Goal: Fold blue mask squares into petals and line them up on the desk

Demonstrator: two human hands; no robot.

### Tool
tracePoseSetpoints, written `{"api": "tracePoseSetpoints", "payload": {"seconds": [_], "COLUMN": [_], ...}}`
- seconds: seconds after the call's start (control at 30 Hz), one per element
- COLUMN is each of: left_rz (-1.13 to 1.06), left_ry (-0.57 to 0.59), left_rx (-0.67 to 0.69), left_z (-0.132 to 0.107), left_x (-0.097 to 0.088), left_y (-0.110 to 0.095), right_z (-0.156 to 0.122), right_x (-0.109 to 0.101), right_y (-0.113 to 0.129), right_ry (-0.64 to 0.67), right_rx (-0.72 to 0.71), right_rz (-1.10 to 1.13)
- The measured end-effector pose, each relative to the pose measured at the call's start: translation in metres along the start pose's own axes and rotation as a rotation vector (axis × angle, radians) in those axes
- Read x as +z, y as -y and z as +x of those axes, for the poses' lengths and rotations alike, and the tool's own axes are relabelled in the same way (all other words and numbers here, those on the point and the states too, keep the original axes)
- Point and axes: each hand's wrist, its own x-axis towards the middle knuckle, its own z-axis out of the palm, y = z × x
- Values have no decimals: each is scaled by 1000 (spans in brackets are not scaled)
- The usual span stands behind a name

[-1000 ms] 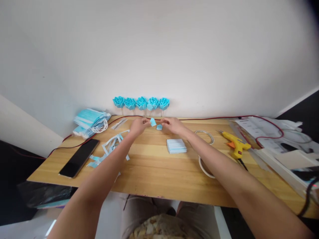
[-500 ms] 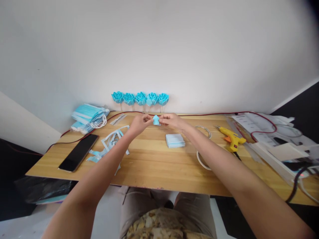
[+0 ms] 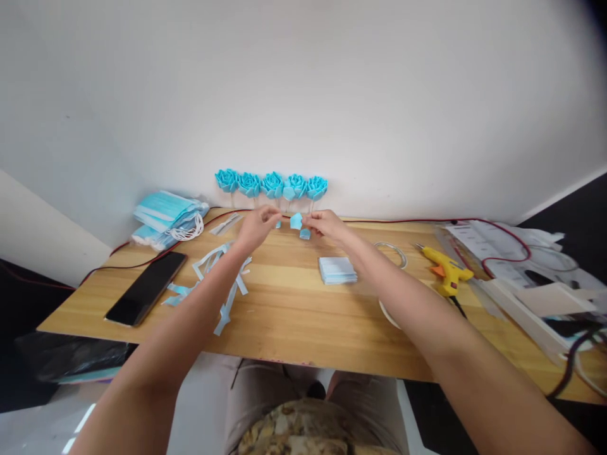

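Observation:
Above the back of the wooden table, my right hand (image 3: 325, 222) pinches a small folded blue piece (image 3: 296, 221), shaped like a petal. Just under its fingers shows a second small blue piece (image 3: 305, 234); whether the hand holds it too is unclear. My left hand (image 3: 260, 226) is a little apart, thumb and finger closed at a small blue scrap (image 3: 278, 224) that is mostly hidden. Behind both hands, several blue paper-like roses (image 3: 272, 184) on thin stems lean on the wall. A stack of pale blue cut sheets (image 3: 337, 270) lies nearer, beside my right forearm.
On the left are a pile of face masks (image 3: 165, 215), a black phone (image 3: 146, 289) and cut mask strips (image 3: 232, 297). To the right lie a yellow glue gun (image 3: 446, 268), a wire coil (image 3: 393, 251) and a white box (image 3: 526, 313). A red cord (image 3: 379, 220) runs along the back.
My hands have moved apart, the left drawing off leftwards. The blue piece between them now stays with my right hand, and a second blue piece shows below it. The view shifted slightly.

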Motion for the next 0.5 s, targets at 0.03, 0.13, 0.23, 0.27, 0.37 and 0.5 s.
{"api": "tracePoseSetpoints", "payload": {"seconds": [0.03,0.13,0.23,0.27,0.37,0.5], "left_rz": [-12,-26,-35,-50,-125,-186], "left_ry": [-40,-73,-81,-87,-107,-113], "left_rx": [-2,-10,-8,-9,-11,-36], "left_z": [0,-3,-7,-8,-10,-11], "left_x": [-7,-27,-43,-47,-55,-56], "left_y": [-3,-14,-19,-20,-16,-10], "right_z": [6,25,40,44,53,62], "right_x": [1,7,13,16,21,27], "right_y": [-1,-3,-4,-5,-8,-13], "right_ry": [-18,-36,-33,-32,-30,-29], "right_rx": [18,62,106,118,137,139], "right_rz": [-18,-80,-161,-188,-263,-363]}}
